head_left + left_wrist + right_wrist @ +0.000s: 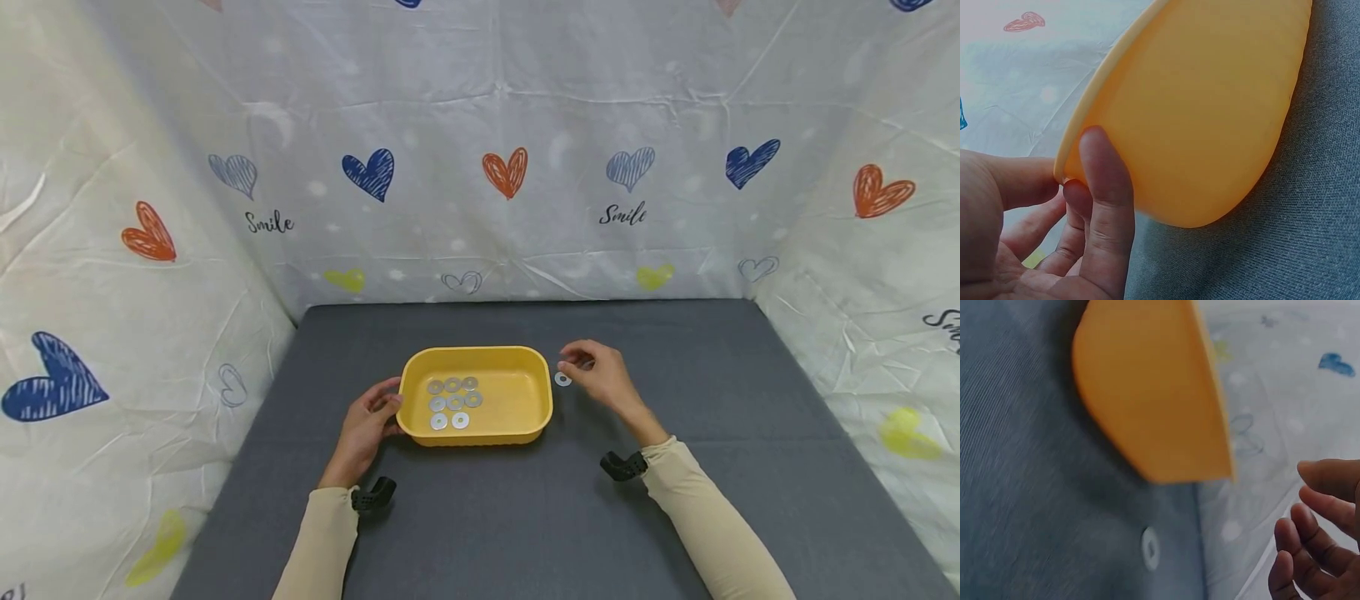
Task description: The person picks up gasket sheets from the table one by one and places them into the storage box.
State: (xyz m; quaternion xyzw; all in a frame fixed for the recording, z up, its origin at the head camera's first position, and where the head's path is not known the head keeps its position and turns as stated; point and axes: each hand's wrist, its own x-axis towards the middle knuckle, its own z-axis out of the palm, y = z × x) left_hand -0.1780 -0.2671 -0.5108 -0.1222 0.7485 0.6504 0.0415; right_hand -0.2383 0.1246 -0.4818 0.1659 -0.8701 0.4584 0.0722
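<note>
A yellow rectangular plastic tray (517, 437) stands on the dark cloth, with several flat metal washers (454, 402) lying in rows in its left half. My left hand (365, 429) pinches the tray's left end; in the left wrist view the thumb is on the rim and fingers touch the outer wall (1204, 125). Just beyond the right end, one single washer (562, 379) lies on the cloth. Over it hovers my right hand (600, 377), fingers loosely bent. In the right wrist view the fingers hold nothing and the washer (1150, 549) is apart from them.
A dark grey cloth (480, 525) covers the table. White sheets printed with hearts (506, 173) hang behind it and at both sides. Each wrist carries a black camera mount (624, 466).
</note>
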